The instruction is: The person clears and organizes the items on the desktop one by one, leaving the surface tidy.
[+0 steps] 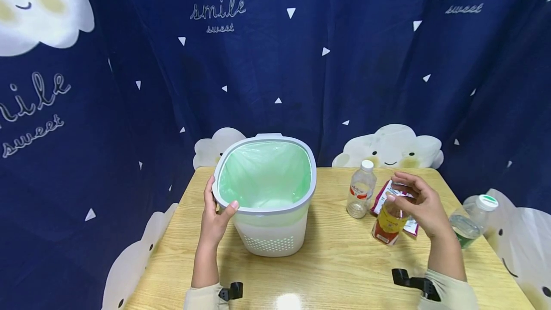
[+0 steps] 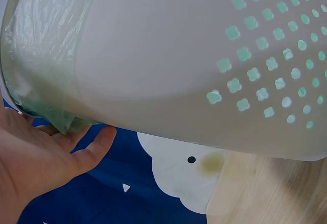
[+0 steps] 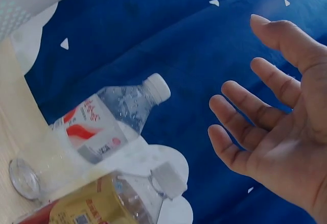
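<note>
A white trash bin (image 1: 275, 233) with a green liner bag (image 1: 262, 171) stands on the table. My left hand (image 1: 215, 219) grips its left rim, thumb over the front edge and fingers at the outer side. In the left wrist view the left hand (image 2: 46, 157) is at the rim beside the folded-over liner. My right hand (image 1: 419, 202) hovers by a bottle with a yellow and red label (image 1: 389, 224), holding nothing. From the right wrist, the hand (image 3: 276, 112) shows loosely bent fingers, apart from that capped bottle (image 3: 117, 198).
Left of the labelled bottle stands a clear bottle with a white cap (image 1: 360, 190). A magenta and white packet (image 1: 380, 197) lies behind the labelled bottle. To the right is a clear bottle with a green-and-white cap (image 1: 471, 221). A dark blue curtain (image 1: 275, 71) hangs behind the wooden table (image 1: 336, 262).
</note>
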Available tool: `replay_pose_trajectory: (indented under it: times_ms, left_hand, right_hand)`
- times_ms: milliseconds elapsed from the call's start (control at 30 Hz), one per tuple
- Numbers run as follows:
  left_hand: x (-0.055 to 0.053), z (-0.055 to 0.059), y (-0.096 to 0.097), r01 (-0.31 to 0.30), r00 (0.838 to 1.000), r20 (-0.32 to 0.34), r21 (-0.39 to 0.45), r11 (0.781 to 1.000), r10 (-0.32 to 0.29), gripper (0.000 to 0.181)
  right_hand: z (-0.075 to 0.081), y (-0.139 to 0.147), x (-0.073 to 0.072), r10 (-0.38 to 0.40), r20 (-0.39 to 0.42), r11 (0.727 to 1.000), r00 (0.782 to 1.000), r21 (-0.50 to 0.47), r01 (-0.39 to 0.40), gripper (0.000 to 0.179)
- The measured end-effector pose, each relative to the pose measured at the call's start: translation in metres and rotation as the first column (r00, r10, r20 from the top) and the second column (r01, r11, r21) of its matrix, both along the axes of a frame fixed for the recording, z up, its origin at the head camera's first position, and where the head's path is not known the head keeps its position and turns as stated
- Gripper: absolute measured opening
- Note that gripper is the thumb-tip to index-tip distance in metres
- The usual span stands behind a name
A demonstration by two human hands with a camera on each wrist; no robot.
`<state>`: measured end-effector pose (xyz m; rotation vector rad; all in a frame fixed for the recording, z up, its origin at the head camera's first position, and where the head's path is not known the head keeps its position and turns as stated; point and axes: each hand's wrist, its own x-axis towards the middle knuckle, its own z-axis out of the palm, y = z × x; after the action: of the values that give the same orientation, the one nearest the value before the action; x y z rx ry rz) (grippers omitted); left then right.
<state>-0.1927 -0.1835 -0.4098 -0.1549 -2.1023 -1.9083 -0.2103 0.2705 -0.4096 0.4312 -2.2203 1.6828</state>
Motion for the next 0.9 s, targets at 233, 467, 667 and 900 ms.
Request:
replay_pose_trajectory:
  times_ms: [233,467,667,900]
  left_hand:
    - [-0.001,-0.001,0.0,0.0,1.0,-0.007,0.009,1.0,0.0,0.086]
    - [0.0,0.001,0.001,0.004,1.0,-0.021,0.015,1.0,-0.004,0.086]
    - [0.002,0.003,0.001,-0.005,1.0,-0.001,0.002,1.0,0.005,0.085]
    - [0.001,0.003,0.001,0.001,1.0,-0.001,0.001,1.0,-0.001,0.085]
  right_hand:
    - [-0.008,0.01,0.005,-0.061,0.058,0.995,0.997,-0.079,0.065,0.051]
    - [-0.022,0.022,0.006,-0.131,0.077,0.986,0.988,-0.093,0.138,0.052]
    - [-0.041,0.031,0.004,-0.186,0.09,0.974,0.978,-0.116,0.196,0.055]
    - [-0.07,0.035,-0.001,-0.275,0.127,0.938,0.953,-0.182,0.295,0.052]
